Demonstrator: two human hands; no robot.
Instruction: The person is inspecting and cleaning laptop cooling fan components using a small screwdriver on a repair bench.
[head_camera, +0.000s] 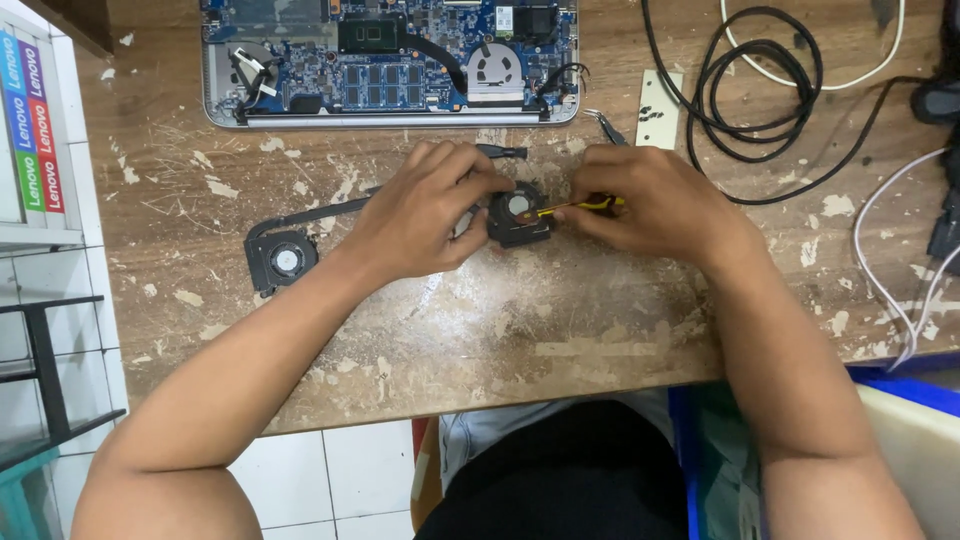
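On the worn wooden table (500, 330) my left hand (420, 215) grips a small black laptop cooling fan (520, 215) and steadies it. My right hand (650, 205) holds a thin yellow-handled screwdriver (580, 206) with its tip on the fan's hub. A second black fan (281, 260) with a flat heat pipe lies to the left of my left hand. Farther back, an opened laptop base (390, 60) shows its blue circuit board.
Black cables (760, 90) and white cables (890, 270) lie coiled at the right. A small pale metal plate (657, 108) and tweezers (606, 126) rest near the laptop. A dark rack (45, 370) stands at the left, and a blue bin edge (900, 385) sits at the lower right.
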